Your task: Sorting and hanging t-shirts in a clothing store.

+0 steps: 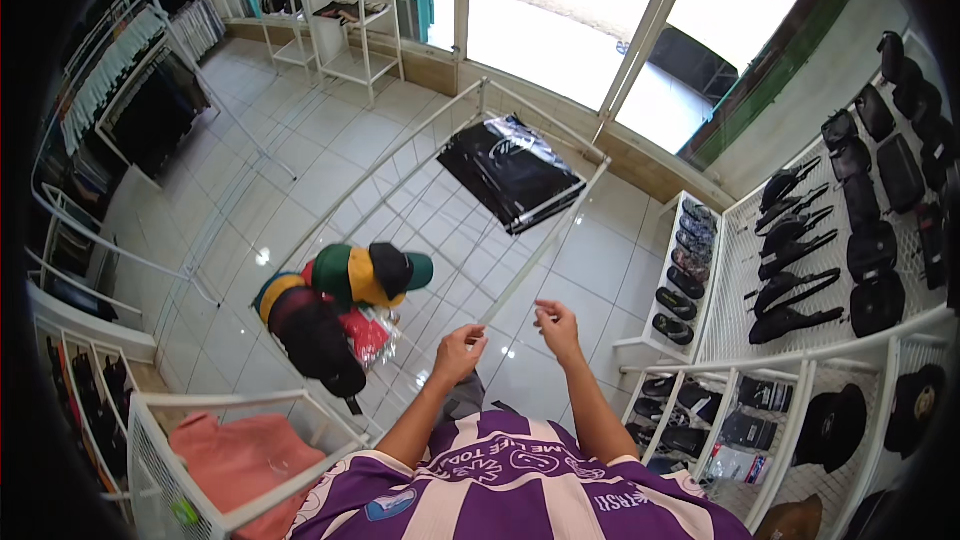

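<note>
My left hand (pixel 459 351) is held over the near corner of a white wire-mesh display table (pixel 517 281), its fingers loosely curled and nothing seen in it. Whether it touches the rail cannot be told. To the right, beyond the table's side rail, my right hand (pixel 557 326) hangs in the air with bent, parted fingers and no object. A stack of black garments in clear plastic (pixel 514 172) lies at the table's far end. Left of my hands, two rows of nested caps (pixel 367 274) rest on the mesh, beside a red plastic-wrapped item (pixel 369 334).
A white bin with a salmon-coloured cloth (pixel 240 457) stands near left. Clothes racks (pixel 150 82) line the left side. On the right are a sandal shelf (pixel 679 270), a mesh panel of black bags (pixel 855 187) and a compartmented shelf (pixel 720 420). Glass doors (pixel 540 22) stand ahead.
</note>
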A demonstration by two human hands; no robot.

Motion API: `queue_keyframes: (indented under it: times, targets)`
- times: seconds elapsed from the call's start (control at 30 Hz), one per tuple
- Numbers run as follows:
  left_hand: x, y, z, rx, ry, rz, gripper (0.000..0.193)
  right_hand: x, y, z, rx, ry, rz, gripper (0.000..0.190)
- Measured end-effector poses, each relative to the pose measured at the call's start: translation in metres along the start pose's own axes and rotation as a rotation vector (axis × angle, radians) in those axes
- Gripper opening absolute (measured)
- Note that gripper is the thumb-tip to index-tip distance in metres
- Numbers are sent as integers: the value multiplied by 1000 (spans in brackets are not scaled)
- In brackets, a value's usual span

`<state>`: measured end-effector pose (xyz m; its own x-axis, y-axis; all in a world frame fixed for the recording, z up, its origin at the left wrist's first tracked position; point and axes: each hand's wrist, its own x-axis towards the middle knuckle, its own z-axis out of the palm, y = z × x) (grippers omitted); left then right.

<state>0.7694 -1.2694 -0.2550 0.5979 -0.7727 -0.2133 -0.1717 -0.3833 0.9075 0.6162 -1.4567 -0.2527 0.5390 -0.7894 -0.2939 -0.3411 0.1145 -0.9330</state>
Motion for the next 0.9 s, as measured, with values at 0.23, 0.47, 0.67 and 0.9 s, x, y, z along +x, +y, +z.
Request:
queue_keyframes:
  times: [0.23,0.47,0.67,0.9]
  targets:
    - [103,14,-17,61,-211,15,36,85,-54,16,-57,-103,-62,27]
    - [200,28,-15,43,-130,-37,36,192,-49,-5,-81,-144,40,28]
    - [299,33,19,-21,6,-154,34,333,-46,-12,-67,-153,96,25]
    - [410,-4,75,-59,126,-356,43,522,3,-34,-594,-51,-166,27]
